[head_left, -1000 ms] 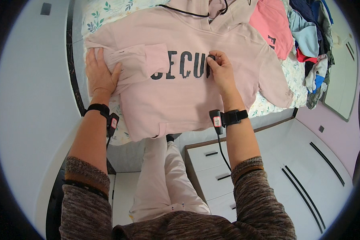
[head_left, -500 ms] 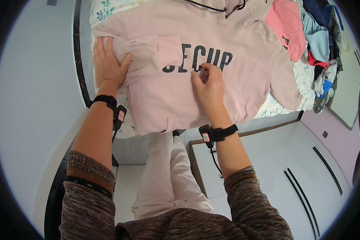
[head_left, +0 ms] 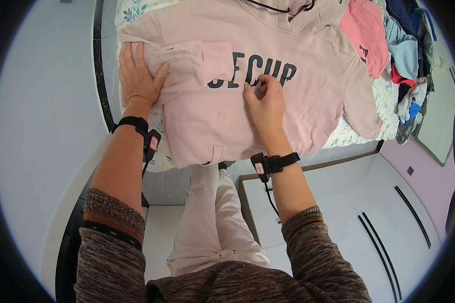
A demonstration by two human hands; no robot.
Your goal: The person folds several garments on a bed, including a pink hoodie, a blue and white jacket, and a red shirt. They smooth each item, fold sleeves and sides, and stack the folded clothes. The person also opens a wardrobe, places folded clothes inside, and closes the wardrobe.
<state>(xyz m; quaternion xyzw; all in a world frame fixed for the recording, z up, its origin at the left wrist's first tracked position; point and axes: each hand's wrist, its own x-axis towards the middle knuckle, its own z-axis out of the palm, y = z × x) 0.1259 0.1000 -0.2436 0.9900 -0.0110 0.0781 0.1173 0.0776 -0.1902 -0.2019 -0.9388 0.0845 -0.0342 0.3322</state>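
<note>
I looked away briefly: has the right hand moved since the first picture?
Yes, the right hand has shifted left along the dark lettering on the pink hoodie.

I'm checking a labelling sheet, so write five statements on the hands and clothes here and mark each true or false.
1. The left hand lies on the pale pink hoodie. True.
2. The right hand holds the black drawstring. False: it is at the dark chest lettering; the drawstring is up by the hood.
3. A folded-over sleeve covers part of the lettering. True.
4. Both wrists are bare. False: each wears a black strap.
5. A brighter pink garment lies to the hood's right. True.
</note>
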